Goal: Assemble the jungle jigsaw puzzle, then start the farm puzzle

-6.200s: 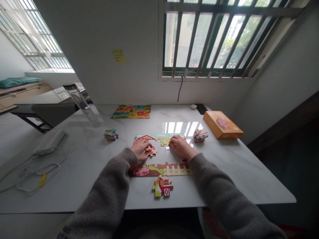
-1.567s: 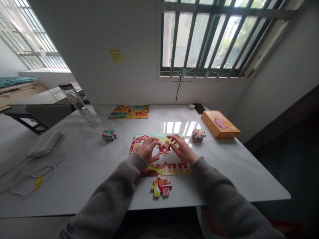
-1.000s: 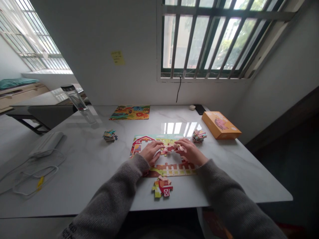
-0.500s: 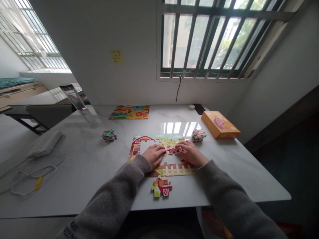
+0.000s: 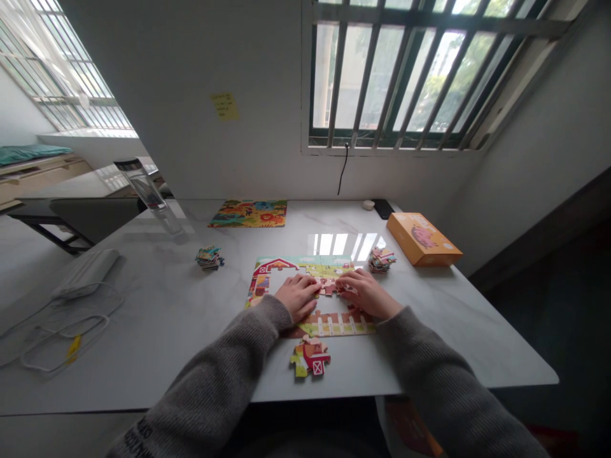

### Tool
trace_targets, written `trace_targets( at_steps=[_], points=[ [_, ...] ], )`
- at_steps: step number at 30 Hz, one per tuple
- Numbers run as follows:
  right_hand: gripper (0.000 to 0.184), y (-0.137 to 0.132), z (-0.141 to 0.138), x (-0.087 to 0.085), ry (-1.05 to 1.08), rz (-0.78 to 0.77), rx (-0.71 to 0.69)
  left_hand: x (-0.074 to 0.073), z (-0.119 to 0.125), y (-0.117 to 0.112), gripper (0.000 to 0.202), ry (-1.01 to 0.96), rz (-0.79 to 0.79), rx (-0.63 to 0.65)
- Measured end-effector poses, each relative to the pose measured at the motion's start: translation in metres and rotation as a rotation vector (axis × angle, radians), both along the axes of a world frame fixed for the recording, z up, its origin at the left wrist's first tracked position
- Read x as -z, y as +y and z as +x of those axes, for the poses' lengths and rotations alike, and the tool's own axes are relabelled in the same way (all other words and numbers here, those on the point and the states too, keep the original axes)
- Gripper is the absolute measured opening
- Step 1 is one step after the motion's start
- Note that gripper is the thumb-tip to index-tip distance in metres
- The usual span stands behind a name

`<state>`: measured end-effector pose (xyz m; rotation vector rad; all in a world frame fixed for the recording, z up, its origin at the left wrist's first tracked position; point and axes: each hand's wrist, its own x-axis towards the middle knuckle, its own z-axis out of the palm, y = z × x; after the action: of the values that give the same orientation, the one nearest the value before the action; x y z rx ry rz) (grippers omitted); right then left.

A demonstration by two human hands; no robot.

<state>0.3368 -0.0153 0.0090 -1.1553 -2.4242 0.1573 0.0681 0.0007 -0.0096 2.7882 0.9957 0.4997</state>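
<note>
A partly assembled farm jigsaw puzzle [image 5: 338,326] lies in front of me, with a barn at its upper left and a white fence along its lower edge. My left hand [image 5: 298,296] rests over its middle, fingers stretched and fingertips touching the left side of a pinkish puzzle piece [image 5: 328,285]. From the other side my right hand [image 5: 366,292] curls its fingers and thumb around a puzzle piece, mostly hidden under them, at the inner right part. Several loose puzzle pieces [image 5: 311,358], red, green and peach, lie in a small heap below the puzzle.
Stacks of pieces stand left [image 5: 209,257] and right [image 5: 381,260] of the puzzle. An orange box [image 5: 422,240] sits at the right, a black phone [image 5: 383,209] behind it. A jungle puzzle board [image 5: 248,214], a glass bottle [image 5: 147,194] and a white cable [image 5: 71,331] are farther left.
My left hand has shifted very slightly to the right. The right hand stays nearly in place, and the camera view has moved a little.
</note>
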Motion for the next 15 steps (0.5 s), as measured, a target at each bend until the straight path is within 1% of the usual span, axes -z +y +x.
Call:
trace_targets(
  at_steps=[4,10,15],
  points=[
    [0.018,0.0,-0.001,0.0,-0.01,-0.002,-0.005,0.0,0.001,0.001,0.044,0.003,-0.003,-0.001],
    [0.015,0.0,-0.002,0.004,-0.009,0.005,0.012,-0.006,0.002,-0.001,0.042,0.029,-0.001,-0.009],
    [0.02,0.003,-0.002,0.011,-0.014,0.02,0.031,-0.009,0.004,-0.003,0.042,0.057,0.019,-0.019]
  ],
)
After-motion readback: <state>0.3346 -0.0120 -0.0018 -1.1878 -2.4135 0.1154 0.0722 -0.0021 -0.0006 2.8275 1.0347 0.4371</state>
